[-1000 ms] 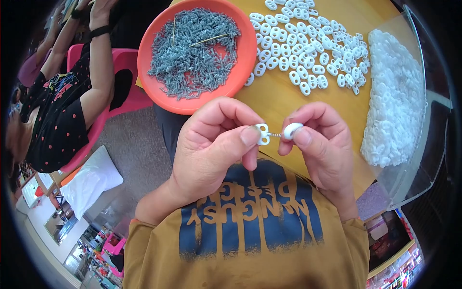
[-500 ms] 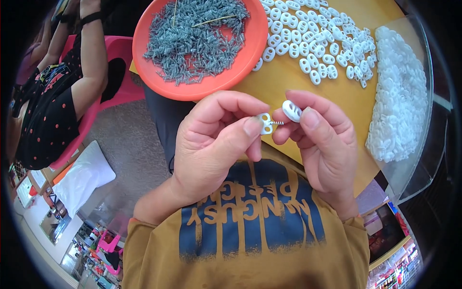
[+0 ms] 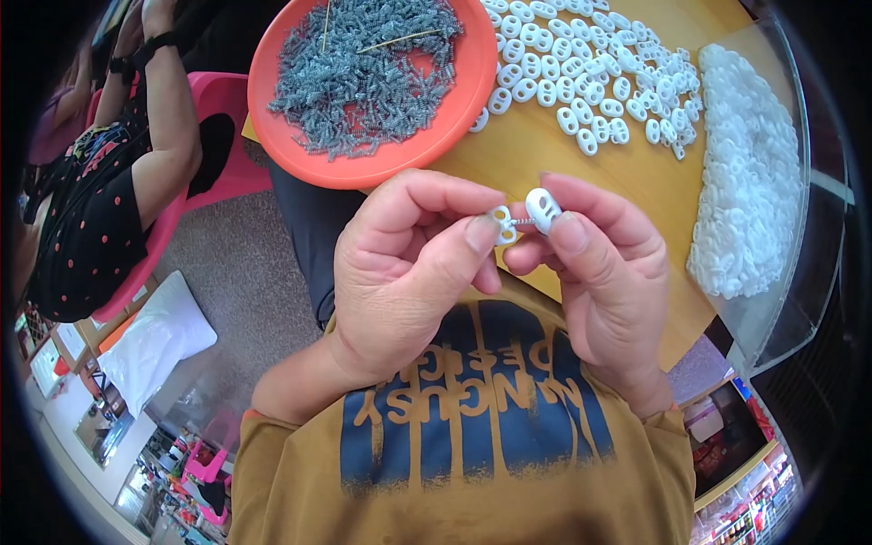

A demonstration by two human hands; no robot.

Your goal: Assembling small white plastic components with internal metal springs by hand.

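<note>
Basically, spring: tiny metal spring (image 3: pixel 521 221) bridges two white oval pieces, above the near desk edge.
Left hand (image 3: pixel 409 272): pinches left white piece (image 3: pixel 501 223).
Right hand (image 3: pixel 599 263): pinches right white piece (image 3: pixel 543 209).
Risk: spring could pop out and drop to the lap if the pieces skew.
Around: orange bowl of springs (image 3: pixel 272 82) far left; loose white pieces (image 3: pixel 581 82) on desk (image 3: pixel 563 173).

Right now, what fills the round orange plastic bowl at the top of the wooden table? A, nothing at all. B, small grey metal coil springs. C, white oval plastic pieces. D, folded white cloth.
B: the round orange plastic bowl holds a heap of small grey metal coil springs, while the white oval plastic pieces lie outside it on the wooden table.
</note>
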